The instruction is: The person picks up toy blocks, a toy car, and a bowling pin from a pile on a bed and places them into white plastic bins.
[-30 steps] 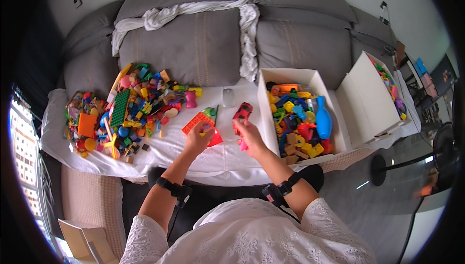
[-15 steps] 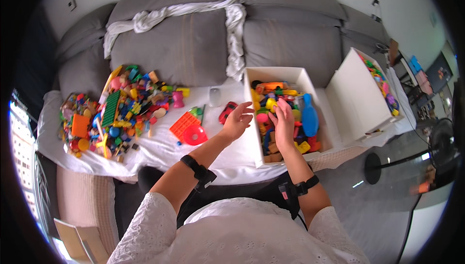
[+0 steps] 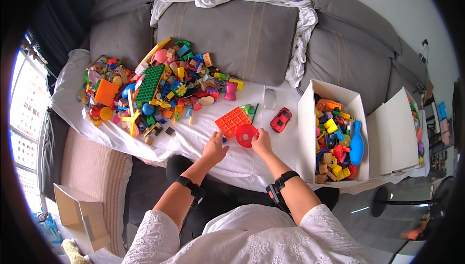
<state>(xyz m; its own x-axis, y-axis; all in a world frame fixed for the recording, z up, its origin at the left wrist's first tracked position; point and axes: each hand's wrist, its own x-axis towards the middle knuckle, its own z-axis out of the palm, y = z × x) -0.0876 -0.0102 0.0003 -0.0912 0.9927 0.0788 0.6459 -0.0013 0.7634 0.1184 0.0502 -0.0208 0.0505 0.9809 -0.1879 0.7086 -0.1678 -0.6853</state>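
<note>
My right hand [image 3: 262, 143] pinches the right edge of a red disc with a round middle [image 3: 244, 133]; the disc overlaps the near corner of an orange-red studded toy plate [image 3: 231, 120]. Left of the disc, my left hand [image 3: 214, 148] reaches down at the plate's near edge, its thumb apart from the fingers. A small blue piece [image 3: 224, 140] shows beside its fingertips; I see nothing held there. Beyond the plate lie small green pieces [image 3: 248, 109]. A red toy car [image 3: 281, 120] and a grey computer mouse [image 3: 270, 99] are to the right, on the white cloth.
A large heap of mixed toys and blocks [image 3: 169, 87] covers the left side, with a green studded plate [image 3: 149, 84] on it. At right stands a white box [image 3: 306, 133] of toys, including a blue bowling pin [image 3: 356, 144]. Behind everything is a grey sofa back [image 3: 223, 36].
Both hands have moved left, from beside and over the white box to the orange-red plate. My right hand has taken hold of the red disc. The view has swung left.
</note>
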